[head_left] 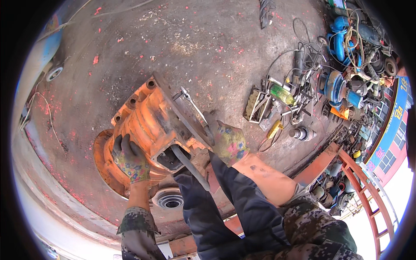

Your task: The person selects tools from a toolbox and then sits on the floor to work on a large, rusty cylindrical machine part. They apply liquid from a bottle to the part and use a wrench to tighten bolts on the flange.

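Left hand [131, 160], in a flower-patterned work glove, lies with its fingers loosely parted, gripping nothing, while the right hand [227, 141], gloved alike, has its fingers curled closed around a tool. With the clock face centred on the view, the stained grey floor [208, 56] stretches widest toward twelve o'clock. A heap of machine parts [362, 86], some of them blue, spreads from between one and two o'clock round to four, and an orange-red metal frame [361, 194] with rungs stands near four. Dark trousers [201, 208] come in between five and six o'clock, and a camouflage sleeve [138, 221] at seven is pushed up the left forearm. At nine o'clock, close to the centre, sits the orange ribbed casing [143, 119], its round flange toward eight and its flat plate toward two; the left hand rests on its seven-o'clock side, the right hand beside the plate's lower end. Near two o'clock from the centre lies a metal tray [250, 104] with tools. Seven o'clock holds a grey ringed disc [169, 200] just beside the casing. From the casing's square opening a grey bar [190, 168] points toward five. Slimmer still, the silver wrench [195, 106] in the right hand points toward eleven. Just past the tray lies a green bottle [281, 93]; red flecks [95, 60] dot the floor toward ten.
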`<state>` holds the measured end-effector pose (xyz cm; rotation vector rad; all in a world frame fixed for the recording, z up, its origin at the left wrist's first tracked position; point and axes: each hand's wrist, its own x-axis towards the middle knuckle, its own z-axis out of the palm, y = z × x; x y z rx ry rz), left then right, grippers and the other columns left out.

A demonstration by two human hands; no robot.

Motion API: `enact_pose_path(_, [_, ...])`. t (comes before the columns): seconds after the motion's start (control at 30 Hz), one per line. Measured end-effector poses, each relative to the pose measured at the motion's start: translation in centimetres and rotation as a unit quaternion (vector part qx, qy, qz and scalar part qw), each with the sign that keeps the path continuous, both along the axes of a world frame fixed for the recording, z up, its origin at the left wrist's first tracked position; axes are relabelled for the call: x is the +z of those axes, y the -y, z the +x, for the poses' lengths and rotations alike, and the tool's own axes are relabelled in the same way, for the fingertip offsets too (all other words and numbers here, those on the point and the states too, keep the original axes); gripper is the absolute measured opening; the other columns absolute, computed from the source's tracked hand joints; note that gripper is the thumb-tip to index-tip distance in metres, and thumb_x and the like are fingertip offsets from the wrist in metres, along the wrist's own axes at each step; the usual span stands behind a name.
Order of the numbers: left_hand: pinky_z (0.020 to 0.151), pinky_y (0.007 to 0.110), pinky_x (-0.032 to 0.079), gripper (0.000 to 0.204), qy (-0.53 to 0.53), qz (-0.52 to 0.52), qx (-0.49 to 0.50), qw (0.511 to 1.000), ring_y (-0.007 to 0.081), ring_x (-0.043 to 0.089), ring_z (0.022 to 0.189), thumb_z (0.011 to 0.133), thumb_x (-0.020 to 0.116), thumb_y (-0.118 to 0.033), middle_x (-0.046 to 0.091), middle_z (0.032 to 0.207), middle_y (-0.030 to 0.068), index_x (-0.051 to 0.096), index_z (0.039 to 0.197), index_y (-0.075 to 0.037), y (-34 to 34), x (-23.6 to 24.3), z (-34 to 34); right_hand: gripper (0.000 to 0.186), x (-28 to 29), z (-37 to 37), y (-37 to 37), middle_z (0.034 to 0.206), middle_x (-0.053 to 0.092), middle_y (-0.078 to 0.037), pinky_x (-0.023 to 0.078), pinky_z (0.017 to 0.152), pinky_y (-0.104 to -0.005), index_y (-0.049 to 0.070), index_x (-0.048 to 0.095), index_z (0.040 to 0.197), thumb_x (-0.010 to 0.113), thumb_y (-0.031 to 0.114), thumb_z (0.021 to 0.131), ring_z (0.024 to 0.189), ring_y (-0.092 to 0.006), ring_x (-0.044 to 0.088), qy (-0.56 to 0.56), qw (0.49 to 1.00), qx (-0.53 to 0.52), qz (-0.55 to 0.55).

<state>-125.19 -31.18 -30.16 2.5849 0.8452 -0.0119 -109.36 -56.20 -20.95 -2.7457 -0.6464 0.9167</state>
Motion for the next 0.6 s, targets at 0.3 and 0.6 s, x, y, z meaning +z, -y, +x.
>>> enact_pose_path(0.3, [0.092, 0.049, 0.053, 0.024, 0.003, -0.043, 0.019, 0.999, 0.0429, 0.064, 0.11, 0.101, 0.055, -0.006, 0.063, 0.122, 0.027, 0.069, 0.119, 0.001, -0.3, -1.0, -0.2, 0.06, -4.2, 0.8, 2.9, 0.104, 0.073, -0.017, 0.058, 0.073, -0.0446, 0.007, 0.05, 0.144, 0.071, 0.022, 0.09, 0.091, -0.0356, 0.073, -0.129, 0.986, -0.054, 0.088])
enact_pose_path(0.6, [0.094, 0.048, 0.052, 0.025, -0.018, -0.033, 0.029, 0.999, 0.0423, 0.061, 0.113, 0.101, 0.054, -0.007, 0.062, 0.122, 0.0261, 0.068, 0.12, 0.002, -0.3, -0.7, -0.7, 0.028, -15.3, 4.0, 2.2, 0.106, 0.072, -0.021, 0.053, 0.088, -0.0479, 0.011, 0.066, 0.124, 0.058, 0.014, 0.097, 0.105, -0.0382, 0.07, -0.298, 0.943, -0.141, -0.044])
